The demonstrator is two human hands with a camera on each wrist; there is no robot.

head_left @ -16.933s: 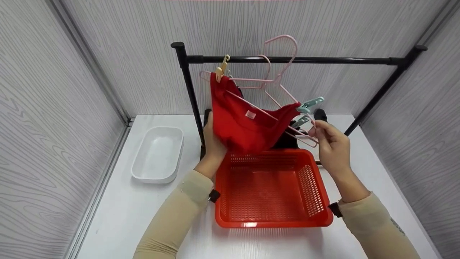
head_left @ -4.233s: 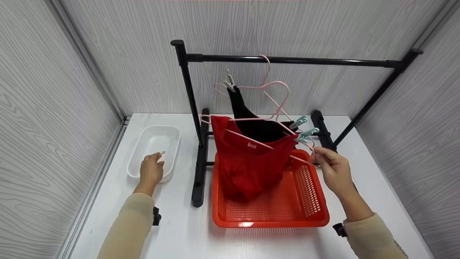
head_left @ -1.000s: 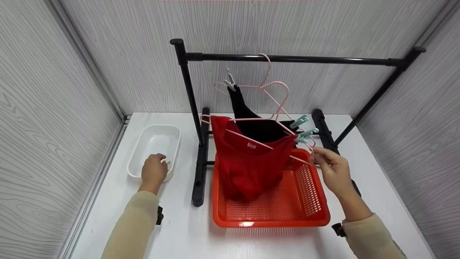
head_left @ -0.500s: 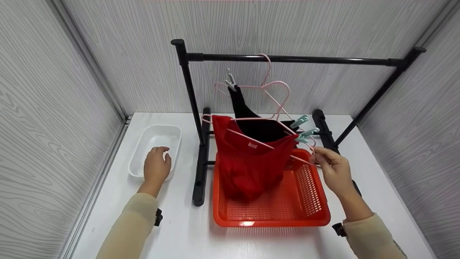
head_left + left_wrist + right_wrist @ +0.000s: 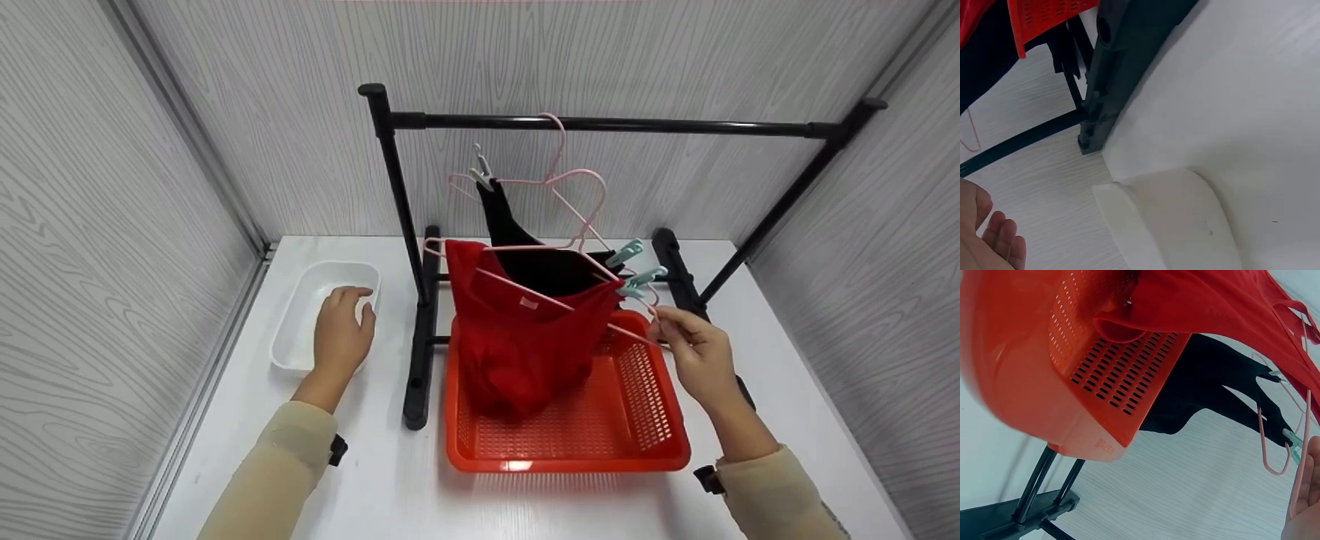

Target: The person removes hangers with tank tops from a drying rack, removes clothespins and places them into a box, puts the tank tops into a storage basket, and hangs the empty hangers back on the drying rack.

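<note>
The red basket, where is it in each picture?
Head: the red basket is in the lower half, right of middle, partly hidden by the red shirt.
Left wrist: only part of the red basket, top left.
Right wrist: the red basket is big, upper left.
All three show the black rack.

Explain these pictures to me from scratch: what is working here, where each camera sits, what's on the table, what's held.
No machine here: a person works with two bare hands. The widest picture comes from a camera on the head, looking down; the other two come from cameras on the wrists, each watching its hand's work.

On the white table are a black rack, a red basket and a white tray. One hanger, with a black garment clipped to it, hooks over the rack.

The right hand pinches a second hanger, which carries a red garment with one teal clip. The left hand, over the tray, holds nothing visible.
</note>
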